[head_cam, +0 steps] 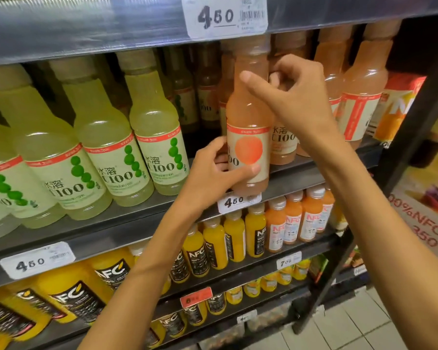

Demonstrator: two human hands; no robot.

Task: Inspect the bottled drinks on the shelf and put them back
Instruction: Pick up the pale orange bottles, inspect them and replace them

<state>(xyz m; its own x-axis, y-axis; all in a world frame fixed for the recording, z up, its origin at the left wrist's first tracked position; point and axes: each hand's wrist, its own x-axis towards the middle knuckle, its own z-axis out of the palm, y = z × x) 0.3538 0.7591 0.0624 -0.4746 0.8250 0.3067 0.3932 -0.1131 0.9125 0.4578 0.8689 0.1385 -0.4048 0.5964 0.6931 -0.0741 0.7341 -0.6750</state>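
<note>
Head view: both hands, left (214, 170) and right (292, 97), grip pink bottle (248, 122), cap hidden behind price tag (225, 16).

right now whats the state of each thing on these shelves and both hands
peach bottle: upright at the shelf's front edge, capped, held by both hands
left hand: grips the label low on the peach bottle
right hand: holds the peach bottle's upper body, fingers behind it
green bottles: capped, standing in rows, untouched
peach bottles behind: capped, standing on the shelf
NFC juice bottles: standing on the shelf below
</note>
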